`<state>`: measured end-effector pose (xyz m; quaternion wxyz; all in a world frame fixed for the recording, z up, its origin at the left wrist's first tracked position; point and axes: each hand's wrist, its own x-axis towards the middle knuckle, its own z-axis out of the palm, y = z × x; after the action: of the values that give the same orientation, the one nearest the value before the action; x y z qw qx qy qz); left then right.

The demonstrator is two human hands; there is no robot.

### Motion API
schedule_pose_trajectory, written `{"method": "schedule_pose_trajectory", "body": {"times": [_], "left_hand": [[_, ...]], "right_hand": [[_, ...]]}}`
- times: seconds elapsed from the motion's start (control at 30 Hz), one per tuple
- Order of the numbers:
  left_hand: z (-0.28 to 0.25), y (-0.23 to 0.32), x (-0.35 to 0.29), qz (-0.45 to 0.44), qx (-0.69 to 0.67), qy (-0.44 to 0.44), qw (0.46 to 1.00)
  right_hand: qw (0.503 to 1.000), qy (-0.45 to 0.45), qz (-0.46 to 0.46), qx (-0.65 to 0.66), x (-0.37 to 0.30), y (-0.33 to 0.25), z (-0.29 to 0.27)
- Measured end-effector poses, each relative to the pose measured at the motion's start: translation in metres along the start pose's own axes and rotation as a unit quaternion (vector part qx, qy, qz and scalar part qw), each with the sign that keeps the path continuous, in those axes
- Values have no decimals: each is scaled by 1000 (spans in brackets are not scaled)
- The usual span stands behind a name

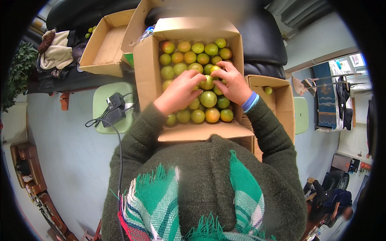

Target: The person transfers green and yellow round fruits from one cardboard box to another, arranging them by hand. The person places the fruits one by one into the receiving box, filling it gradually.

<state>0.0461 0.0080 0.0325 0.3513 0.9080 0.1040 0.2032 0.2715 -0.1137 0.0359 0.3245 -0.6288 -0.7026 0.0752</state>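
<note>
An open cardboard box (146, 76) full of green and orange-tinged tomatoes stands in front of me. Over its middle, my left hand (181, 89) and my right hand (234, 83) come together with curled fingers around a green tomato (207, 82). My left fingertips press at its left side, my right thumb and fingers at its right. Just below it sits a larger green tomato (208, 99). An orange tomato (212, 115) lies in the nearest row. My hands cover some of the fruit in the middle.
Right of the box, a second carton (283, 102) holds a green tomato (268, 90). Another open carton (110, 42) lies at the far left. A green stool (102, 94) bears black devices with a cable (119, 152) running to me. A person (335, 201) sits at the lower right.
</note>
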Motion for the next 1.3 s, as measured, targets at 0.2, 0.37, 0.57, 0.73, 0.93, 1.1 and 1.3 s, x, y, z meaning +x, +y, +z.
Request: {"method": "schedule_pose_trajectory", "body": {"times": [0.2,0.37,0.57,0.73,0.93,1.1,1.3], "left_hand": [[19,-3,19,-1,38,22,999],[24,-6,20,60,90,32,994],[-8,0,22,38,-1,103,994],[-38,14,19,28,-25,84,996],[-45,9,-2,-16,-10,100,995],[-39,-3,-32,-100,57,13,993],[-27,-8,-37,-85,111,8,990]], "right_hand": [[999,16,45,-19,1,9,4],[996,60,55,-31,4,11,8],[986,99,114,77,6,-7,-2],[953,76,142,256,22,-31,-1],[927,74,114,351,26,-51,5],[917,179,165,316,-21,-29,-30],[877,305,267,259,-105,53,-51]]}}
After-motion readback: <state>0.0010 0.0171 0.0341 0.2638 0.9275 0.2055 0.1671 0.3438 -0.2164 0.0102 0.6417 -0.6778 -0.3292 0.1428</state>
